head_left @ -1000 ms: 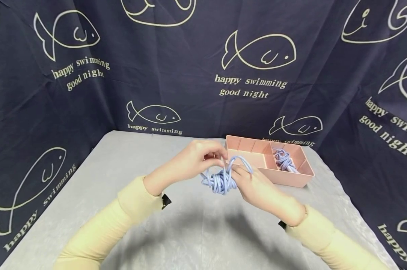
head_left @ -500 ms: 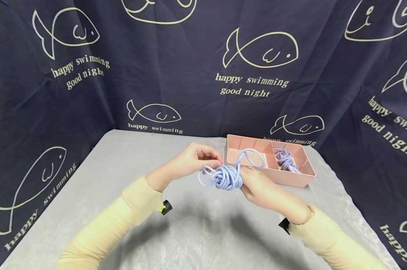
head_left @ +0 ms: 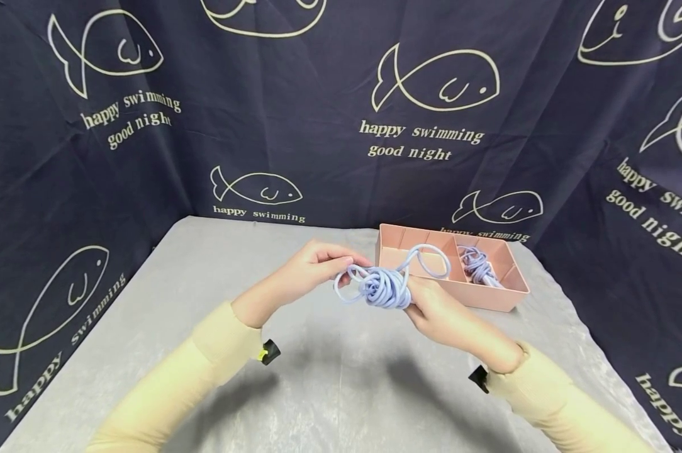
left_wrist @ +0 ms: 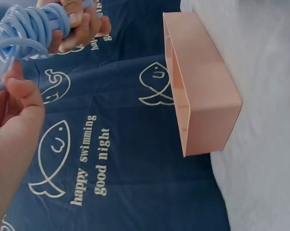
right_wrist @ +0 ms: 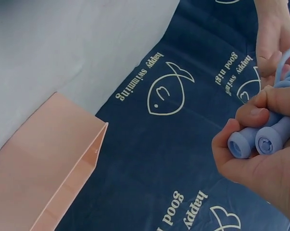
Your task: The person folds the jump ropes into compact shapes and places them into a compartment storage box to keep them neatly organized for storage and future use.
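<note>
A light-blue skipping rope (head_left: 383,288), its cord wound in a thick bundle, is held up over the table between both hands. My right hand (head_left: 440,318) grips its two handles (right_wrist: 267,140) side by side, their hollow ends sticking out of the fist in the right wrist view. With thumb and fingers my left hand (head_left: 309,270) pinches cord at the bundle's left end, where small loops stand out. One larger loose loop (head_left: 447,264) arcs over the right hand, overlapping the box in the head view.
Behind the right hand, a pink box (head_left: 471,297) with a divider stands on the grey-covered table (head_left: 222,264). Its right compartment holds another wound blue rope (head_left: 478,267). A dark curtain (head_left: 329,126) with fish drawings surrounds the table's back and sides.
The wound bundle has turned, so its coiled end faces the head camera. The loose loop has swung right, and my left hand has shifted slightly left.
</note>
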Motion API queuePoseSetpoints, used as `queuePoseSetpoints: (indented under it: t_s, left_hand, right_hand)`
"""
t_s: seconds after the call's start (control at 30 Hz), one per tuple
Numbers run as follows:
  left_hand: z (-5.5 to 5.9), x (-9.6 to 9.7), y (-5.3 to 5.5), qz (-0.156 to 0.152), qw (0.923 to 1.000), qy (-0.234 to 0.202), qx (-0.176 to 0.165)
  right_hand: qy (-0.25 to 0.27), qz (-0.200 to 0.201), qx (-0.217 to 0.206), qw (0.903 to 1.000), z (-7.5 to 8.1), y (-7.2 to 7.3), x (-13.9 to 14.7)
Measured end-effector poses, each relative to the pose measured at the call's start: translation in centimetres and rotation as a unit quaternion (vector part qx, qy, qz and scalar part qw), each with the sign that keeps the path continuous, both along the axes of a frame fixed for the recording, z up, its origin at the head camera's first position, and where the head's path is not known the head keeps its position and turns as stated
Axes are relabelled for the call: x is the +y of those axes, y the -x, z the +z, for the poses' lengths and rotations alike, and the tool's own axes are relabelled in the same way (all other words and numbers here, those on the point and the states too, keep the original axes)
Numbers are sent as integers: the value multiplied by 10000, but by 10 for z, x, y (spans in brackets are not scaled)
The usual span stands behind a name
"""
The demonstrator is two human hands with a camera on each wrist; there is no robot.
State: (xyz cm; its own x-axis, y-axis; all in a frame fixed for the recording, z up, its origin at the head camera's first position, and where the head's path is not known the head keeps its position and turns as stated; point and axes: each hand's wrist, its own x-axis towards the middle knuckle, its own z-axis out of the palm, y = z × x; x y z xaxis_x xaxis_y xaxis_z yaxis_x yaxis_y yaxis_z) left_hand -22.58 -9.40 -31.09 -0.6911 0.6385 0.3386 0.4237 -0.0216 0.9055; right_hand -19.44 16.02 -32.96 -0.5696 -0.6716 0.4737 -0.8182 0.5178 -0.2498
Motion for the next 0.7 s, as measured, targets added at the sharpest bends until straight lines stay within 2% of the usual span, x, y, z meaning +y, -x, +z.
queuePoseSetpoints:
  t_s: [0.07,0.13,0.3,0.4,0.47,0.53,0.63,0.7]
  left_hand:
    - [2,-1,-3,-60,9999,20,139]
    - [4,0,-5,-9,9988,111,470]
    - [6,1,-7,546,9843,521,1597]
    - [8,3,-10,1010,9755,661,1840]
    - [10,5,-12,1240,9745,624,1765]
    - [10,7,-14,1332,9782,526,1502]
    - [10,9,-15,1110,9901,280,814]
    - [10,10,-15,916,9953,165,263]
  right_hand:
    - [36,-28,-28,10000,-1,0,1]
    - [37,-31,-23,10000,0,0,1]
    - [-27,-27,13,10000,-2,0,2]
    - [-42,-78,2,10000,-4,0,2]
    - [-28,-97,-5,9999,-4,1,2]
    - [-22,-116,-26,9999,-4,1,1]
    - [-41,-143,-28,9999,-3,2,1]
    - [-93,-165,-19,9998,-3,2,0]
